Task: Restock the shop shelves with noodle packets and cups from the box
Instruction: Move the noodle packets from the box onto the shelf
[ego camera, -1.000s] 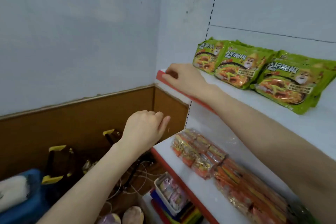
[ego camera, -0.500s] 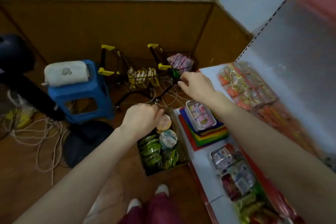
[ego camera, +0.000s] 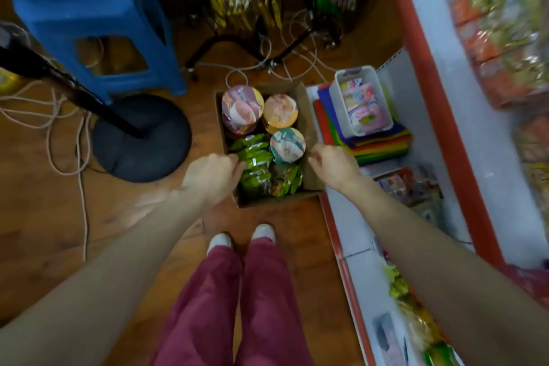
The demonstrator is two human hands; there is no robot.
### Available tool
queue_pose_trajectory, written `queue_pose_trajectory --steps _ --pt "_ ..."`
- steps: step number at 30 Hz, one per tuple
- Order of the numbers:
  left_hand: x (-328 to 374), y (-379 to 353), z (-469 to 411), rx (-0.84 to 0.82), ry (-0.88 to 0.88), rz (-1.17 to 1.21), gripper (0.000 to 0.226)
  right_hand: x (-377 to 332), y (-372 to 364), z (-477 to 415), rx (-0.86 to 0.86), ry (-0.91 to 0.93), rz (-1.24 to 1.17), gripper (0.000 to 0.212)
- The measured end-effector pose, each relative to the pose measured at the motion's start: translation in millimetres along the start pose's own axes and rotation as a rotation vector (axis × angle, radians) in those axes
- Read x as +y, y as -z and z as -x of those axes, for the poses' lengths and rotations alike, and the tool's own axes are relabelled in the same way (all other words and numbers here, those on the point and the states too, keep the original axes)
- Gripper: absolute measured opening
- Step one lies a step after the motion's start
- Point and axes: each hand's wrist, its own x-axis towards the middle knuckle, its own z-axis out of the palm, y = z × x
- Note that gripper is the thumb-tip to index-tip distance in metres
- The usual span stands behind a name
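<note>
Above the box point(ego camera: 310, 128), left hand point(ego camera: 212, 178) touches green packets point(ego camera: 256, 159), right hand point(ego camera: 335, 168) hovers curled; grips unclear, labels blurred

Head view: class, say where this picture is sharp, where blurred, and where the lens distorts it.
Head view: sharpest mid-frame, on the cup lids in the box; head view: blur smears the shelf packets at right and the blue stool at upper left; head view: wide-angle stretch swells both forearms toward the lower corners.

Brown wooden floor point(ego camera: 44, 232), cluttered corner
A blue plastic stool point(ego camera: 98, 24) stands beside a black round stand base point(ego camera: 142, 137); pale cables point(ego camera: 85, 217) trail over the boards, and wire baskets point(ego camera: 243, 3) with yellow handles stand behind.
</note>
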Motion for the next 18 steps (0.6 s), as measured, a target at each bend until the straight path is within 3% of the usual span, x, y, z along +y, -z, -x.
queue_pose_trajectory --steps 6,18 --pt "11 -110 -49 -0.172 -0.016 0.057 0.038 48 -104 -45 -0.118 -0.074 -0.114 0.025" --pt "29 -320 -180 -0.325 -0.096 0.052 0.035 123 -257 -168 -0.165 -0.321 -0.329 0.022"
